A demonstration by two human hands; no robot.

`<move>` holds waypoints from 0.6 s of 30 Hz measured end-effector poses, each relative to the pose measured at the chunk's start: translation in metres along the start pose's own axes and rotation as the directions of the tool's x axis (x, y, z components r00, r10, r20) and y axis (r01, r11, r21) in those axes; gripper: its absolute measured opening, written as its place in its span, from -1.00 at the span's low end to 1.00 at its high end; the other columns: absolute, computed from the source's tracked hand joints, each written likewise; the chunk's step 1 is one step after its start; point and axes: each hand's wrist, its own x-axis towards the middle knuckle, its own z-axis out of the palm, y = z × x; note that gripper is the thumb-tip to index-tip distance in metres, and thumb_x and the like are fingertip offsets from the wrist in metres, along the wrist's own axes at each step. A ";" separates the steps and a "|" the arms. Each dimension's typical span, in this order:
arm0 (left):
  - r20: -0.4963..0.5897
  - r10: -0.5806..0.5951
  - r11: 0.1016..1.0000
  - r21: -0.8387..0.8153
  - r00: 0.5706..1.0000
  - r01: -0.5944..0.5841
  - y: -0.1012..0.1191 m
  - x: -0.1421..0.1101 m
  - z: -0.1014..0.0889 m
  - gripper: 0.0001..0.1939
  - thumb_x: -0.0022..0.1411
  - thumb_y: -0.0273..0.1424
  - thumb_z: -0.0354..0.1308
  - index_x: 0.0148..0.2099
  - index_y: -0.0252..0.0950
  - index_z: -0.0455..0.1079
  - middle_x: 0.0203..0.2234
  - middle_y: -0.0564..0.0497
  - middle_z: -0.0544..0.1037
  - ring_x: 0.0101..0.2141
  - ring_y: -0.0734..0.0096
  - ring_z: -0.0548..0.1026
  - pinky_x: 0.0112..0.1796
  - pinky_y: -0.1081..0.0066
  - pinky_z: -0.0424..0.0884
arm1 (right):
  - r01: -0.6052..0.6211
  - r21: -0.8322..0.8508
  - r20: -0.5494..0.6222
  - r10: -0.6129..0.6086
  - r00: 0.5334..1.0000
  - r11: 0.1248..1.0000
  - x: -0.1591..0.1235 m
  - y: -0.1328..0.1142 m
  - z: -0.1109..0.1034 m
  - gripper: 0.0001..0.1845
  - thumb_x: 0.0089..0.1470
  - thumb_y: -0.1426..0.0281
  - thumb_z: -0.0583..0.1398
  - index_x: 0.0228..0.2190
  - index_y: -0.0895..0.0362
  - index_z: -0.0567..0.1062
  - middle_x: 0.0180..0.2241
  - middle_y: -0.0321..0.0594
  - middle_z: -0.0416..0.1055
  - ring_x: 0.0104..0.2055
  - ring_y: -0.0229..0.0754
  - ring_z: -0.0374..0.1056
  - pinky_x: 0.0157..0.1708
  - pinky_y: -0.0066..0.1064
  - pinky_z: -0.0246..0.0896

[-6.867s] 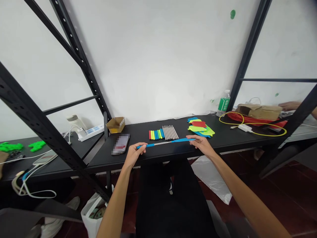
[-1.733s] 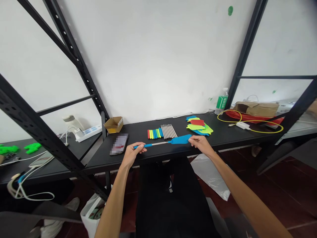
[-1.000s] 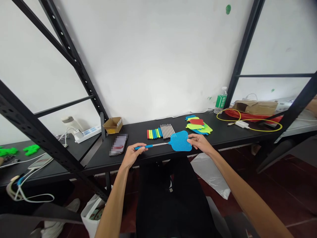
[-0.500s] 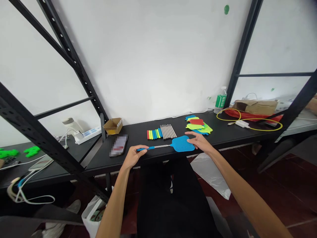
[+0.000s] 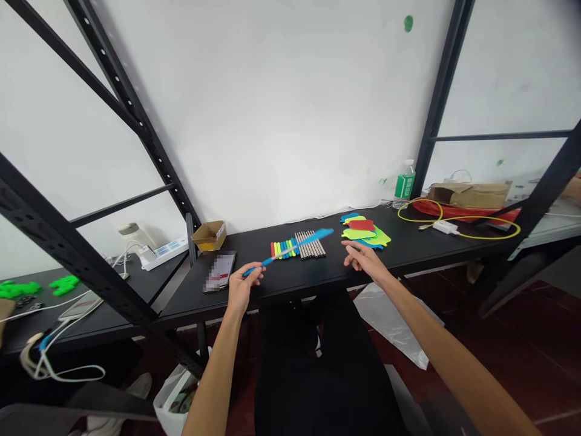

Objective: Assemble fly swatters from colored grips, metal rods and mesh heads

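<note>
In my left hand [image 5: 242, 284] I grip the blue handle of a fly swatter [image 5: 318, 235]. Its metal rod and blue paddle slant up to the right, and the paddle shows nearly edge-on. Beneath it on the table lie a row of red, yellow-green and blue handle grips [image 5: 284, 249] and a row of metal rods [image 5: 310, 245]. My right hand [image 5: 361, 259] hovers off the paddle with fingers apart and nothing in them. Just beyond that hand is a pile of coloured swatter paddles [image 5: 363, 230], with red and yellow-green ones on top.
A phone [image 5: 221, 271] and a small cardboard box [image 5: 209, 236] are at the left of the black table [image 5: 254, 245]. A water bottle [image 5: 403, 184], a yellow cable [image 5: 485, 236] and red packaging [image 5: 463, 212] stand at the right. A metal shelf post [image 5: 72, 242] crosses the left side.
My right hand has let go of the swatter's paddle. My left hand has tilted the swatter, so the paddle has swung up and away over the rods and turned nearly edge-on.
</note>
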 end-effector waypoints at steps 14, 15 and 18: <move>-0.218 -0.012 0.966 0.248 0.976 0.067 -0.010 0.004 0.005 -0.39 0.19 -0.27 0.20 0.27 -0.28 0.29 0.06 -0.24 0.45 -0.26 0.34 0.55 -0.30 0.39 0.50 | 0.008 -0.030 0.010 -0.007 1.000 1.000 0.000 0.002 -0.001 -0.36 0.12 -0.03 0.15 0.05 0.17 0.43 -0.51 -0.21 0.48 -0.62 -0.32 0.13 -0.60 -0.45 0.01; -0.208 0.004 0.948 0.311 0.978 0.062 -0.009 0.004 0.006 -0.40 0.18 -0.28 0.20 0.26 -0.27 0.30 0.07 -0.23 0.44 -0.23 0.32 0.55 -0.24 0.36 0.50 | 0.006 -0.031 0.009 -0.006 1.000 1.000 0.000 0.002 -0.001 -0.36 0.11 -0.03 0.15 0.04 0.17 0.43 -0.51 -0.21 0.48 -0.62 -0.32 0.13 -0.61 -0.45 0.01; -0.188 0.062 0.874 0.484 0.980 0.038 -0.009 0.003 0.009 -0.46 0.18 -0.28 0.18 0.21 -0.24 0.37 0.06 -0.19 0.42 -0.15 0.22 0.52 -0.10 0.27 0.45 | -0.002 -0.035 0.010 0.002 1.000 0.999 0.000 0.003 -0.001 -0.36 0.10 -0.04 0.16 0.03 0.16 0.45 -0.51 -0.22 0.48 -0.63 -0.32 0.13 -0.61 -0.45 0.00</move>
